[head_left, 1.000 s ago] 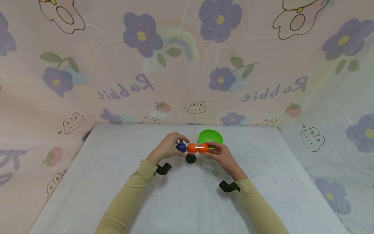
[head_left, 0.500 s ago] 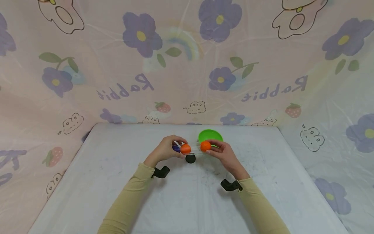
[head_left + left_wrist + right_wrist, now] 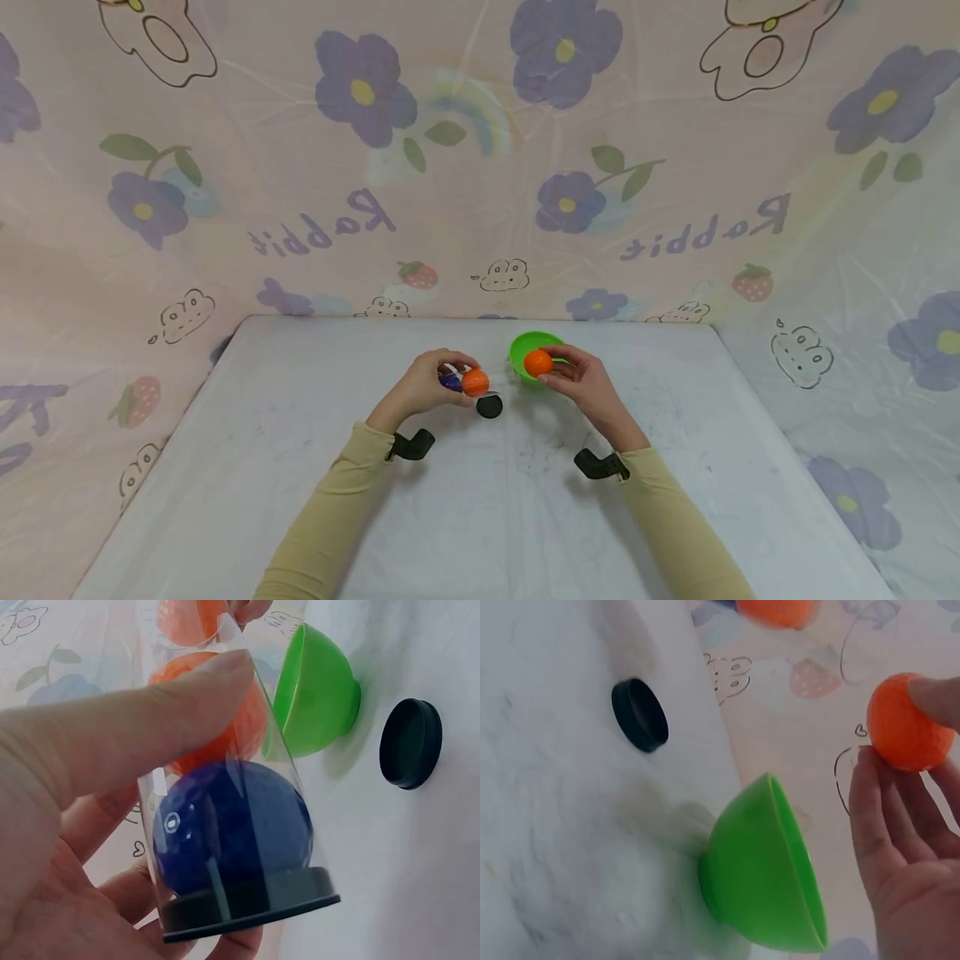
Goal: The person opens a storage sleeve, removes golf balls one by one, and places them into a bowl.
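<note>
My left hand (image 3: 427,385) grips a clear plastic tube (image 3: 300,817) with a black end cap (image 3: 255,904). Inside it, a dark blue golf ball (image 3: 232,825) sits against the cap, and an orange golf ball (image 3: 476,383) lies beyond it. My right hand (image 3: 588,383) pinches a second orange golf ball (image 3: 907,724) between thumb and fingertips, outside the tube. In the head view this ball overlaps the green bowl (image 3: 757,870), which stands upright on the table. The tube's open end (image 3: 870,645) points towards the right hand.
A loose black cap (image 3: 490,407) lies on the white table (image 3: 480,517), in front of the bowl and below the tube. Behind the table hangs a patterned curtain (image 3: 465,192). A black wrist mount (image 3: 600,465) projects from the right sleeve.
The right hand has drawn one orange golf ball out of the tube and moved it right, up to the bowl. The left hand has shifted slightly left with the tube.
</note>
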